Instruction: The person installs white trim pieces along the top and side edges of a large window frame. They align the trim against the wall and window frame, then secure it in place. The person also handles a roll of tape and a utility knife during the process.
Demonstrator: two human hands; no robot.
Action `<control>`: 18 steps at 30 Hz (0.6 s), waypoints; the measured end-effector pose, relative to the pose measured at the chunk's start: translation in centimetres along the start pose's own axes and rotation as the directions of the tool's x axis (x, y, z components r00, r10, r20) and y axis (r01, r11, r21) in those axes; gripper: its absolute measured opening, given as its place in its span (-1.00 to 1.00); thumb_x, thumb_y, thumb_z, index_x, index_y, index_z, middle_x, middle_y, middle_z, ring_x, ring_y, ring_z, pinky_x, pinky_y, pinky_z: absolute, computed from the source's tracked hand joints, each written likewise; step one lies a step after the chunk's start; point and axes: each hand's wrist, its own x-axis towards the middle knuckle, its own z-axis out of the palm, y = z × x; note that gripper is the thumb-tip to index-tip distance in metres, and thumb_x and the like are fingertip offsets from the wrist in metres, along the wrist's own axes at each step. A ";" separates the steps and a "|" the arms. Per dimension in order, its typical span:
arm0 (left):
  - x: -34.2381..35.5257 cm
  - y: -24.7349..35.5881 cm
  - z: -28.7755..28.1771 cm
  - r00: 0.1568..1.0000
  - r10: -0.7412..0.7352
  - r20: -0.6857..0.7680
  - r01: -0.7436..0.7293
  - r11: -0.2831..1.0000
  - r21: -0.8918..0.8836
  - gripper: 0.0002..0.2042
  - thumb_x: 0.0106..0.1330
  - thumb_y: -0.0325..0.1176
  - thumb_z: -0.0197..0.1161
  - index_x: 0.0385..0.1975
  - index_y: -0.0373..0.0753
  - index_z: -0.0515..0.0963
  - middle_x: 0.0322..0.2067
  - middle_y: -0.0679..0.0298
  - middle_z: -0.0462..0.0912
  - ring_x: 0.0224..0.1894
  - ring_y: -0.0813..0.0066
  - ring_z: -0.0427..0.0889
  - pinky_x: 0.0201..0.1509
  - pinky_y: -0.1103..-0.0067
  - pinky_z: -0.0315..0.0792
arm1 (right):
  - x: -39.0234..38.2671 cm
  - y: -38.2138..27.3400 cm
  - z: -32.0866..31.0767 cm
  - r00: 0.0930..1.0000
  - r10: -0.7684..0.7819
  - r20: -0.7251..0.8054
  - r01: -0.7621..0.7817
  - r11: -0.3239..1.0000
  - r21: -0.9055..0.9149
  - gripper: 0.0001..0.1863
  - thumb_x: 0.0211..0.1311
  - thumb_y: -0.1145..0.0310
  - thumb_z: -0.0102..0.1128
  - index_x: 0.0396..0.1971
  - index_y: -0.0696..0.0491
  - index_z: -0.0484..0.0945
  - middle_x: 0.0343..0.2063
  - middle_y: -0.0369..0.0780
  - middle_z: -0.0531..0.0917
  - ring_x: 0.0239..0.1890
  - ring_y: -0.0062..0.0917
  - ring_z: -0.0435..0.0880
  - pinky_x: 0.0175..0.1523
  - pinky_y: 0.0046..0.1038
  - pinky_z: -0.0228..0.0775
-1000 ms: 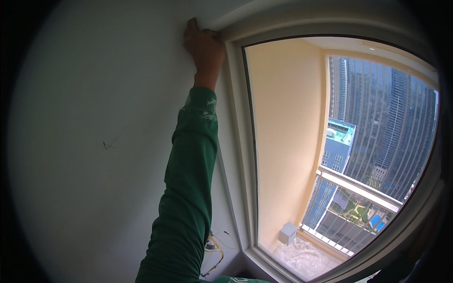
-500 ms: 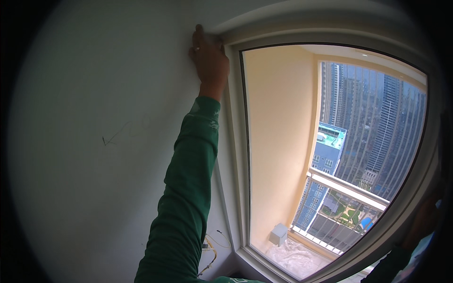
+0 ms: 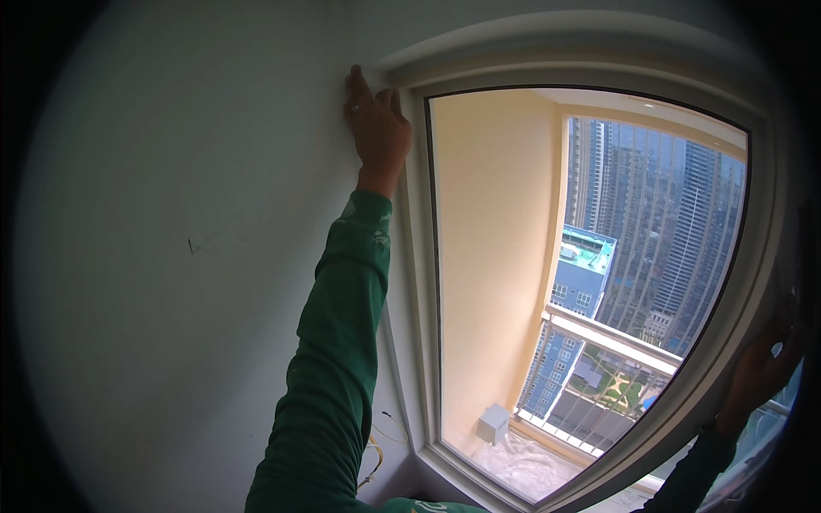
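Observation:
My left arm, in a green sleeve, reaches up to the upper left corner of a large pale window frame [image 3: 416,256]. There my left hand [image 3: 381,132] rests against the wall [image 3: 171,154] beside the frame, with its fingers stretched out and apart. I see nothing held in it. At the lower right, my right hand [image 3: 753,380] is up beside the frame's right side. It is in deep shadow near the dark rim of the picture, and its fingers are hard to make out. A small patch of light shows through a gap at that hand.
Through the glass are a balcony railing [image 3: 616,340], a cream side wall [image 3: 492,256] and tall buildings. A pale box [image 3: 493,424] and crumpled clear plastic sheeting [image 3: 530,466] are on the balcony floor. Loose yellowish wires [image 3: 374,457] come out low on the wall.
The view has shifted slightly. My left hand sits a little lower in the picture, its fingers still spread at the frame's corner. More of my right hand and forearm shows.

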 end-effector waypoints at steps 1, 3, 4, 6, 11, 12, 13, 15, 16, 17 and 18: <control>0.1 0.4 0.0 1.000 -0.006 0.003 0.006 1.000 0.002 -0.69 0.50 -0.38 0.13 0.13 -0.27 0.67 0.56 -0.22 0.03 0.61 -0.12 0.05 0.53 0.08 0.10 | 0.5 -0.9 -0.5 1.000 0.000 0.005 0.000 1.000 -0.001 -0.58 0.63 0.02 0.04 0.21 -0.02 0.62 0.13 -0.08 0.68 0.14 -0.25 0.72 0.17 -0.26 0.62; 0.3 0.7 0.0 1.000 -0.012 0.004 0.012 1.000 0.017 -0.68 0.50 -0.37 0.11 0.15 -0.28 0.65 0.57 -0.23 0.00 0.62 -0.14 0.02 0.53 0.06 0.09 | 1.0 -2.0 -1.0 1.000 -0.025 -0.010 0.025 0.998 0.053 -0.59 0.64 0.02 0.04 0.21 -0.05 0.62 0.14 -0.09 0.67 0.15 -0.27 0.72 0.17 -0.28 0.62; 0.4 0.7 0.0 1.000 -0.012 0.002 0.012 0.999 0.031 -0.67 0.50 -0.37 0.10 0.16 -0.27 0.64 0.57 -0.24 -0.01 0.62 -0.16 0.02 0.53 0.04 0.08 | 1.2 -2.3 -1.1 0.998 -0.049 -0.030 0.052 0.993 0.107 -0.59 0.64 0.03 0.04 0.21 -0.05 0.62 0.14 -0.10 0.67 0.15 -0.27 0.71 0.18 -0.29 0.61; 0.5 0.7 0.1 1.000 -0.014 0.011 0.013 0.999 0.051 -0.65 0.49 -0.38 0.10 0.19 -0.27 0.62 0.57 -0.25 -0.02 0.61 -0.20 0.00 0.51 0.00 0.08 | 1.5 -2.4 -1.2 0.993 -0.104 -0.062 0.112 0.982 0.151 -0.62 0.64 0.07 0.04 0.21 -0.06 0.63 0.13 -0.12 0.67 0.14 -0.28 0.71 0.18 -0.30 0.61; 0.6 0.6 0.0 1.000 0.008 0.029 -0.011 0.996 0.092 -0.58 0.41 -0.41 0.14 0.25 -0.27 0.59 0.58 -0.25 -0.07 0.60 -0.27 -0.01 0.49 -0.02 0.09 | 1.7 -1.7 -1.1 0.978 -0.199 -0.066 0.208 0.965 0.158 -0.68 0.65 0.20 0.05 0.19 -0.04 0.64 0.11 -0.16 0.68 0.09 -0.30 0.73 0.14 -0.33 0.60; 0.7 0.6 0.1 0.999 0.005 0.045 -0.011 0.991 0.133 -0.58 0.44 -0.37 0.13 0.27 -0.22 0.58 0.58 -0.24 -0.08 0.61 -0.25 -0.02 0.49 -0.03 0.09 | 1.7 -1.7 -1.1 0.978 -0.199 -0.065 0.207 0.963 0.170 -0.69 0.65 0.22 0.05 0.18 -0.04 0.65 0.11 -0.16 0.69 0.07 -0.30 0.73 0.13 -0.33 0.60; 0.7 0.7 0.1 0.998 0.002 0.061 -0.012 0.985 0.174 -0.58 0.47 -0.34 0.12 0.30 -0.18 0.56 0.58 -0.23 -0.08 0.61 -0.24 -0.03 0.49 -0.04 0.10 | 1.8 -1.9 -1.0 0.981 -0.184 -0.067 0.194 0.963 0.190 -0.70 0.65 0.23 0.05 0.18 -0.04 0.65 0.10 -0.17 0.69 0.06 -0.31 0.73 0.12 -0.34 0.60; 0.8 0.6 0.1 0.997 -0.001 0.079 -0.016 0.978 0.208 -0.58 0.50 -0.32 0.12 0.33 -0.13 0.54 0.58 -0.23 -0.08 0.62 -0.22 -0.03 0.48 -0.06 0.10 | 1.8 -2.4 -1.1 0.987 -0.152 -0.054 0.160 0.964 0.214 -0.72 0.64 0.32 0.06 0.17 0.01 0.63 0.11 -0.15 0.68 0.09 -0.29 0.72 0.13 -0.33 0.61; 0.8 0.6 0.1 0.997 0.002 0.082 -0.018 0.979 0.201 -0.58 0.50 -0.32 0.12 0.32 -0.13 0.55 0.58 -0.24 -0.08 0.62 -0.22 -0.03 0.48 -0.06 0.09 | 1.8 -2.7 -1.2 0.990 -0.134 -0.039 0.139 0.966 0.217 -0.74 0.62 0.39 0.06 0.16 0.05 0.61 0.13 -0.13 0.67 0.13 -0.27 0.71 0.13 -0.33 0.62; 0.8 0.5 0.1 0.996 0.004 0.085 -0.020 0.981 0.193 -0.58 0.49 -0.33 0.13 0.32 -0.14 0.55 0.58 -0.24 -0.07 0.62 -0.22 -0.03 0.48 -0.06 0.09 | 1.8 -2.9 -1.3 0.991 -0.127 -0.039 0.132 0.966 0.222 -0.75 0.61 0.43 0.07 0.15 0.08 0.61 0.14 -0.12 0.66 0.14 -0.26 0.70 0.14 -0.33 0.63; 0.8 0.6 0.1 0.997 0.002 0.074 -0.014 0.988 0.155 -0.58 0.48 -0.34 0.13 0.32 -0.14 0.55 0.58 -0.24 -0.06 0.62 -0.22 -0.03 0.48 -0.06 0.09 | 1.9 -3.1 -1.5 0.992 -0.121 -0.038 0.126 0.966 0.225 -0.75 0.60 0.47 0.07 0.14 0.10 0.60 0.15 -0.11 0.65 0.16 -0.25 0.69 0.14 -0.33 0.63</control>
